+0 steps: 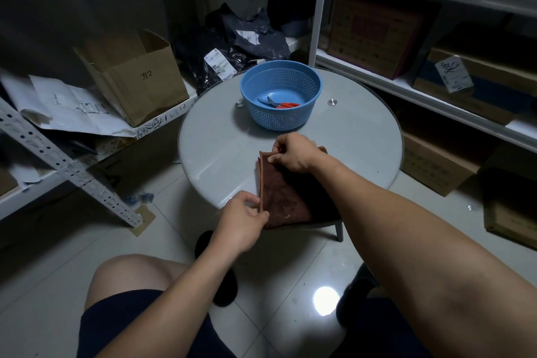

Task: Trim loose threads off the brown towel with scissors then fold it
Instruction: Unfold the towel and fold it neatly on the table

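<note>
The brown towel (286, 196) lies folded into a narrow stack on the near part of the round grey table (220, 139), its near end hanging over the table's edge. My left hand (242, 222) pinches the towel's near left corner. My right hand (293, 154) pinches its far left corner, fingers closed on the layered edge. The scissors (279, 104), with red handles, lie inside the blue basket (305, 84) at the far side of the table, apart from both hands.
White metal shelves with cardboard boxes (380, 32) run along the right. On the left, a low shelf holds an open carton (136, 75) and papers. Dark parcel bags (232, 46) are piled behind the table. My knees are below, on a glossy tiled floor.
</note>
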### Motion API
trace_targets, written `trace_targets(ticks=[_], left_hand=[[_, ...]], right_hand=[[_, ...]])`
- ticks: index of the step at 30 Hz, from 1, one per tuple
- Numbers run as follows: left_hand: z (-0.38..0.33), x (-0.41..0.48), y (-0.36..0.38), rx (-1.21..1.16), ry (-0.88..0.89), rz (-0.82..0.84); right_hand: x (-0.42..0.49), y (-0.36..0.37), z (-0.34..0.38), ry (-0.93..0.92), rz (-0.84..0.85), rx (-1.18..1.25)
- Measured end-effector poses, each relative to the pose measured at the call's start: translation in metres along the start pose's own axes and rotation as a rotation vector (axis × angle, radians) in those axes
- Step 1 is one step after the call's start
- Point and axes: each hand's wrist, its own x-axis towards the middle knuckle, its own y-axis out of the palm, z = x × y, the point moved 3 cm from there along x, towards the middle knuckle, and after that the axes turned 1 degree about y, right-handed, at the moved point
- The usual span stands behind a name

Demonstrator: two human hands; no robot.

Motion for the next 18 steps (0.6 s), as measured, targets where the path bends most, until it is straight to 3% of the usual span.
trace_targets(ticks=[6,10,13,16,18], left_hand=[[-0.016,-0.018,-0.004,0.297,0.175,-0.053],[-0.029,-0.02,0.003,0.618,0.565,-0.155],[-0.04,-0.002,0.022,0.684,0.807,-0.083],[-0.031,0.025,0.033,0.856,0.736,0.09],[-0.018,0.033,0.034,0.916,0.675,0.142]], right_hand=[[0.003,0.009,-0.002,0.01,-0.126,0.027],[-0.017,-0.017,-0.006,0.006,-0.25,0.07],[-0.055,-0.029,-0.024,-0.027,-0.389,0.052],[-0.101,-0.012,-0.048,-0.044,-0.514,-0.139],[-0.118,0.007,-0.065,-0.006,-0.504,-0.276]])
